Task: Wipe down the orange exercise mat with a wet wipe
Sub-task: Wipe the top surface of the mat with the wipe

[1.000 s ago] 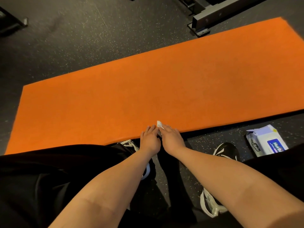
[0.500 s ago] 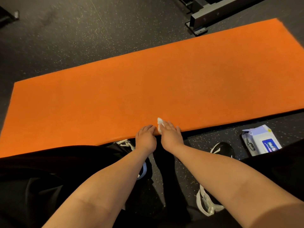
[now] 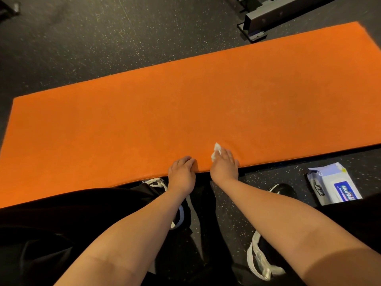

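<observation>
My right hand (image 3: 223, 165) flat, pressing wet wipe (image 3: 216, 150) onto near edge of orange exercise mat (image 3: 185, 108). Left hand (image 3: 181, 172) curled at that edge; whether it grips, cannot tell. Risk: bunched wipe may slip from under my fingers, missing patches.

Dark speckled floor (image 3: 103, 38), grey metal equipment frame (image 3: 274, 11) at the far right, white pack of wipes (image 3: 334, 184) with a blue label lying on the floor at near right, black-and-white shoes (image 3: 282, 189), black trousers (image 3: 61, 223).
</observation>
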Motion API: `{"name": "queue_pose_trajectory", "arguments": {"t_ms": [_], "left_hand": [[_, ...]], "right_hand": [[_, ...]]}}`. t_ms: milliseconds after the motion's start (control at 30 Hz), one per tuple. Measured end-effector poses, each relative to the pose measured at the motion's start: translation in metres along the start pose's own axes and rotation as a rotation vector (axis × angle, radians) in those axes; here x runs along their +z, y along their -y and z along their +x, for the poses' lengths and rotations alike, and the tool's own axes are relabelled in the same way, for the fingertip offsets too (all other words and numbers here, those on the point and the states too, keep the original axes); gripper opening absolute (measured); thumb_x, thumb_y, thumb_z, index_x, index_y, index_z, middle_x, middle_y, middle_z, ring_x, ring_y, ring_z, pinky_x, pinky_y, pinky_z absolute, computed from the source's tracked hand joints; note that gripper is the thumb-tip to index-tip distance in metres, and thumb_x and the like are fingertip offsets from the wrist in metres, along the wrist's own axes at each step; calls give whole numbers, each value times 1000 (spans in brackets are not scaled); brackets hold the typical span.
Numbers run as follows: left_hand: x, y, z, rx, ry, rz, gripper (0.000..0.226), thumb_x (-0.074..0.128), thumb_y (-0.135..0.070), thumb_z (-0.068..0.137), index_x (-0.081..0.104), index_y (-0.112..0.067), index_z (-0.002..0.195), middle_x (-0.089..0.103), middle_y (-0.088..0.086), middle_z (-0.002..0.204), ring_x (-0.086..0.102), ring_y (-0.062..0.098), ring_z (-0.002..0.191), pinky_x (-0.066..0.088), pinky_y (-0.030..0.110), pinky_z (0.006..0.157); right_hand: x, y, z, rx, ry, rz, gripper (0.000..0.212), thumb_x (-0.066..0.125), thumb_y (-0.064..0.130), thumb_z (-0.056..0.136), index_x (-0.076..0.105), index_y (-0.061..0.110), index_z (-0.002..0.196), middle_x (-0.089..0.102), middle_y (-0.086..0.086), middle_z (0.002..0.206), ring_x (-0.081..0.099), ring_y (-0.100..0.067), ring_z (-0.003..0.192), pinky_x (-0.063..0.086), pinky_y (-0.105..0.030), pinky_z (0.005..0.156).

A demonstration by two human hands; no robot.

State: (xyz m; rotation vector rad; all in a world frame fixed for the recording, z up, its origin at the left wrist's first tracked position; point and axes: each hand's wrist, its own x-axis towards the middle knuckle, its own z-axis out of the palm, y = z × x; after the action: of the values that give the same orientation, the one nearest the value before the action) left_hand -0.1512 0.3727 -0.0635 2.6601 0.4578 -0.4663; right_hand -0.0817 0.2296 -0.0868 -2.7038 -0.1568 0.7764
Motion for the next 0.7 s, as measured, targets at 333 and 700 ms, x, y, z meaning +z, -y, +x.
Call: {"name": "queue_pose_trajectory", "arguments": {"t_ms": [333,700], "left_hand": [[-4,4,13,-132,56,-63,55,46,-37,97,37,-31,151,23,-9,162,6,20,152,-4,56,121],[4,25,11,-30,-61,-132,33,58,-26,94,57,-30,127,43,-9,154,22,19,150,10,48,118]], "right_hand": [[6,22,19,-331,113,-129,56,30,24,108,15,28,162,1,8,170,-7,-14,156,-3,-50,125],[23,44,0,-390,130,49,50,25,27,110,28,26,160,14,10,168,5,-9,155,1,-44,127]]}}
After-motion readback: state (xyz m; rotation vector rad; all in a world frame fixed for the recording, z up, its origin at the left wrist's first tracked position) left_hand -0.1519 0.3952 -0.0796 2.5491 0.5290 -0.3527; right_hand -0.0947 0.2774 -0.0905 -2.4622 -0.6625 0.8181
